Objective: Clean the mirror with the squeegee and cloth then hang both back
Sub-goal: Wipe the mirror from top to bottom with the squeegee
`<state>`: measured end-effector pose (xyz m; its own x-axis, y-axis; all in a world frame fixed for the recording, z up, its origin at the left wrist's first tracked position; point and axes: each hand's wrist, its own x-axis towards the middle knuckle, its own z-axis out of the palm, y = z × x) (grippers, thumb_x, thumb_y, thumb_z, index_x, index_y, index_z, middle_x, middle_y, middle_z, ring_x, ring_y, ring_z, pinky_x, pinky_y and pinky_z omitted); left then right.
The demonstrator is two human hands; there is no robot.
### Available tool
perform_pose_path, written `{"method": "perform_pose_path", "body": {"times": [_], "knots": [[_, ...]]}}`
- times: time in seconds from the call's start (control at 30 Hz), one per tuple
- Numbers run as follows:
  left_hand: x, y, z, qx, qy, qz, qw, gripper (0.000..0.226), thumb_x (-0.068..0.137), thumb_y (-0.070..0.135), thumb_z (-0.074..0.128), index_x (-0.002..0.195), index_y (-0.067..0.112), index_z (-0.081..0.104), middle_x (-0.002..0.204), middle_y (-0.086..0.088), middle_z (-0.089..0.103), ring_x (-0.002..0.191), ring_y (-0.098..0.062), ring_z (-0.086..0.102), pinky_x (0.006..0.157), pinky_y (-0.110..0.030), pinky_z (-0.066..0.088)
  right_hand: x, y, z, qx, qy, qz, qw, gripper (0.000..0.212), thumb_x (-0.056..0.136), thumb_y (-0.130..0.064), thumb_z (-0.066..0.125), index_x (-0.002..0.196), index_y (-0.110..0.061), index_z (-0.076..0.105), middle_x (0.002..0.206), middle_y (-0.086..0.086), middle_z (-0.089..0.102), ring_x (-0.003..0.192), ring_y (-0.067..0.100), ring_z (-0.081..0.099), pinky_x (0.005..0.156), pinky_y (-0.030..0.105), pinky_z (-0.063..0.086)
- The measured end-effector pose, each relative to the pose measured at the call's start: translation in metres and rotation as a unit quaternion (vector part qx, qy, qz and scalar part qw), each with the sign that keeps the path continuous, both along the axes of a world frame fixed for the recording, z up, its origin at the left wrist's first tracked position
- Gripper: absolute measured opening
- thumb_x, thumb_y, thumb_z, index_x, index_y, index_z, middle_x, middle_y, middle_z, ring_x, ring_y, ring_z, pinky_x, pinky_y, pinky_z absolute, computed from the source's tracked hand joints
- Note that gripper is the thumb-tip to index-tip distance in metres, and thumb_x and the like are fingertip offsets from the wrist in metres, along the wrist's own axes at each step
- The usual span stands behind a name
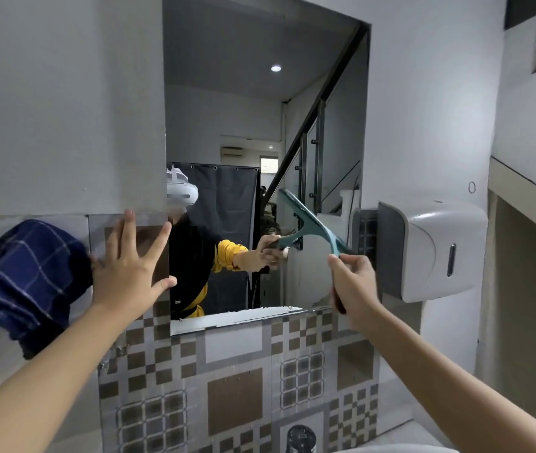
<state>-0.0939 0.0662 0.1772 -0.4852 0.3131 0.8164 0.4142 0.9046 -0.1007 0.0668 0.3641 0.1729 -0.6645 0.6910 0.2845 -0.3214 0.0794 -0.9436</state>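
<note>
A tall mirror (260, 93) hangs on the wall straight ahead. My right hand (355, 286) grips the dark handle of a teal squeegee (312, 225), whose blade lies slanted against the lower right of the glass. My left hand (129, 266) is flat with fingers spread, pressing on the tiled wall at the mirror's left edge. A dark blue checked cloth (21, 282) hangs on the wall left of that hand, touching its side. A white streak shows along the mirror's bottom edge.
A white paper dispenser (433, 250) juts from the wall right of the mirror. Patterned brown and grey tiles (234, 387) cover the wall below. A tap top (301, 438) shows at the bottom. A ledge (528, 191) runs along the right.
</note>
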Motion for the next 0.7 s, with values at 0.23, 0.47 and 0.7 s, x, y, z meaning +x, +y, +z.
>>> {"method": "perform_pose_path", "body": {"times": [0.23,0.47,0.7], "knots": [[0.002,-0.004,-0.002,-0.005,0.006,-0.010,1.000,0.102,0.065,0.058,0.069,0.146,0.033,0.013,0.153,-0.024,0.004,0.135,-0.049,0.017,0.082,-0.074,0.040,-0.024,-0.089,0.002,-0.158,0.052,0.035,0.985,0.019,0.095,-0.022,0.052,0.109,-0.016,0.040,0.071,0.010,0.053,0.048,0.015,0.048,0.039,0.023,0.044],[0.002,-0.008,-0.033,-0.037,0.015,-0.025,0.999,0.099,0.066,0.064,0.065,0.146,0.031,0.017,0.154,-0.023,0.003,0.134,-0.048,0.020,0.093,-0.068,0.037,-0.050,-0.139,-0.005,-0.175,0.094,0.011,0.980,0.017,0.091,-0.031,0.057,0.095,-0.030,0.040,0.082,0.017,0.060,0.053,0.022,0.055,0.052,0.038,0.055],[0.007,-0.010,-0.042,-0.030,0.034,-0.039,0.998,0.107,0.053,0.045,0.083,0.143,0.025,0.029,0.151,-0.028,0.013,0.133,-0.049,0.026,0.096,-0.065,0.033,-0.057,-0.196,-0.013,-0.084,0.123,0.029,0.988,0.019,0.094,-0.025,0.057,0.104,-0.018,0.042,0.084,0.000,0.058,0.056,-0.002,0.060,0.046,0.006,0.043]]}}
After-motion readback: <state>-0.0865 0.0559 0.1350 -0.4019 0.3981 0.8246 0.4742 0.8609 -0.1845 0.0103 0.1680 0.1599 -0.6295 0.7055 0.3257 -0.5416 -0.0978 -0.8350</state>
